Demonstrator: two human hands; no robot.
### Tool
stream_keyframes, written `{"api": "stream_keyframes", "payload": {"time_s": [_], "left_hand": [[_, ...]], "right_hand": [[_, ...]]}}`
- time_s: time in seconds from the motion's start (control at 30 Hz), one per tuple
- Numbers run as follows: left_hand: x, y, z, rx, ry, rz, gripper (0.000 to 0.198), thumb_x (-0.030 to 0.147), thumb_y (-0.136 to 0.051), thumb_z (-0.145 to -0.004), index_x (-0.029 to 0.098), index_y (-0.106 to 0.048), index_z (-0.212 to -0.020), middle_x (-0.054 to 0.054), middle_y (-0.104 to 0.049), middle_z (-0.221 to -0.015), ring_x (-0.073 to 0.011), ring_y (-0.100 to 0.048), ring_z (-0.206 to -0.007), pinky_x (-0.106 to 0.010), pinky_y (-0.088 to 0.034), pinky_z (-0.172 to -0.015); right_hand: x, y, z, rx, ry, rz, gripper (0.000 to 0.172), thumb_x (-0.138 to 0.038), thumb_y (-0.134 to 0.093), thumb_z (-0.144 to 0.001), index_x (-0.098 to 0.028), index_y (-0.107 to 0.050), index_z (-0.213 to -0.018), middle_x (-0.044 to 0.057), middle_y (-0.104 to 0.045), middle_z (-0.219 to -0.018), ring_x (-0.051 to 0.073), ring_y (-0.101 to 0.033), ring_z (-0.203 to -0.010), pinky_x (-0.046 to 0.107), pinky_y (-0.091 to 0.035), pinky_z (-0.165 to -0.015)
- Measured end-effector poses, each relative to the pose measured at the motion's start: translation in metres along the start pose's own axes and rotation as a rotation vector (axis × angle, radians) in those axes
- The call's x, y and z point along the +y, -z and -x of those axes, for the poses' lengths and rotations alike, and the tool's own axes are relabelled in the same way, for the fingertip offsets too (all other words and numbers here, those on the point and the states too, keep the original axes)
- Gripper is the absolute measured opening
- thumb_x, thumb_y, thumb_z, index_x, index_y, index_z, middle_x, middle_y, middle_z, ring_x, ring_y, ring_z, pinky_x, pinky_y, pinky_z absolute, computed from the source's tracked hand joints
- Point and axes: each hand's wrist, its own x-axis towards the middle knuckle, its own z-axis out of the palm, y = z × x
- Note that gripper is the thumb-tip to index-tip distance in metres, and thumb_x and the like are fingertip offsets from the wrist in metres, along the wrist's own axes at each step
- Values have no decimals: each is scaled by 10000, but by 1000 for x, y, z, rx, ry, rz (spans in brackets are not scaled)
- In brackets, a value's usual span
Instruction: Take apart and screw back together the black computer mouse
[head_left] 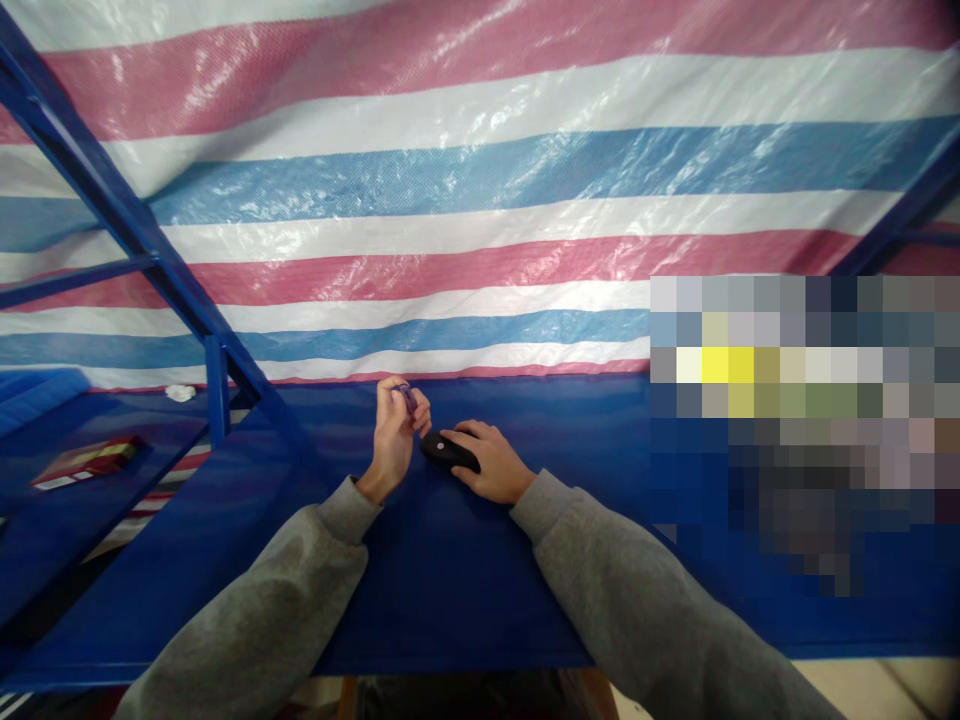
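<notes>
Purple object [406, 396] sits in a narrow pinch between the fingers of the left hand [394, 440], held clear of the blue counter [450, 570]. Right hand [491, 465] cups a black computer mouse [448, 450], fingers draped over it.

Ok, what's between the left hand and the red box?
Head view: a blue metal post and diagonal beam separate the left hand from the red box.

A blue worktop [450, 590] with a glossy covering carries a black computer mouse [448, 451] near its far edge. Off to the left, a lower blue shelf [97, 470] holds a red-and-yellow box [85, 462] lying flat and a crumpled white scrap [180, 393].
</notes>
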Motion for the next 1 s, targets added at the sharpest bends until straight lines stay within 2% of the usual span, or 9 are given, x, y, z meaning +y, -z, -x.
{"api": "stream_keyframes", "payload": {"time_s": [0.07, 0.2, 0.3, 0.37, 0.5, 0.63, 0.83, 1.0], "left_hand": [[0, 0, 0, -4, 1, -20, 200, 416, -491, -898, 222, -444, -896, 36, -420, -638, -79, -388, -501, -189, -317, -463], [0, 0, 0, -12, 35, -31, 316, 480, -408, -916, 181, -481, -842, 24, -411, -614, -80, -381, -492, -203, -332, -464], [0, 0, 0, -2, 16, -1, 207, 429, -482, -899, 228, -461, -944, 33, -430, -651, -77, -383, -498, -191, -322, -467], [0, 0, 0, -7, 9, -20, 200, 417, -501, -892, 221, -462, -911, 32, -427, -650, -77, -387, -504, -191, -322, -469], [0, 1, 0, -15, 29, -50, 334, 481, -406, -916, 173, -490, -816, 25, -389, -610, -80, -373, -498, -205, -335, -473], [1, 0, 0, 4, 1, -20, 211, 441, -473, -901, 235, -452, -941, 37, -416, -640, -82, -381, -501, -191, -327, -469], [2, -1, 0, -23, -8, -44, 248, 443, -416, -922, 202, -468, -893, 27, -418, -624, -85, -387, -500, -207, -342, -474], [2, -2, 2, -21, -16, -24, 168, 396, -490, -901, 259, -416, -962, 34, -455, -687, -84, -420, -530, -198, -363, -498]], "right_hand": [[0, 0, 0, 2, 3, 0, 583, -264, -654, -747, -200, -489, -1302, 95, -522, -1222, 259, -480, -1083, 422, -361, -953], [1, -1, 0, 3, 7, 1, 579, -262, -652, -748, -205, -491, -1301, 96, -525, -1220, 262, -482, -1079, 422, -365, -947], [1, -1, 0, 6, 3, 1, 582, -262, -652, -746, -206, -490, -1302, 98, -524, -1225, 264, -483, -1079, 424, -365, -946], [1, -1, 0, 7, 7, -3, 585, -262, -655, -744, -202, -491, -1302, 97, -526, -1224, 263, -484, -1078, 421, -366, -946], [1, -1, 0, 10, 14, -7, 583, -260, -656, -744, -198, -494, -1300, 93, -528, -1218, 259, -484, -1078, 412, -368, -944], [1, -1, 0, 8, 9, -2, 584, -266, -654, -747, -202, -490, -1304, 97, -524, -1221, 260, -484, -1077, 415, -366, -944], [0, -1, 0, 0, 8, 5, 586, -264, -655, -747, -201, -486, -1304, 97, -524, -1221, 262, -482, -1077, 417, -367, -943], [0, 0, 0, 4, 6, 3, 579, -267, -649, -754, -200, -484, -1306, 95, -524, -1221, 256, -485, -1076, 415, -370, -947]]}}
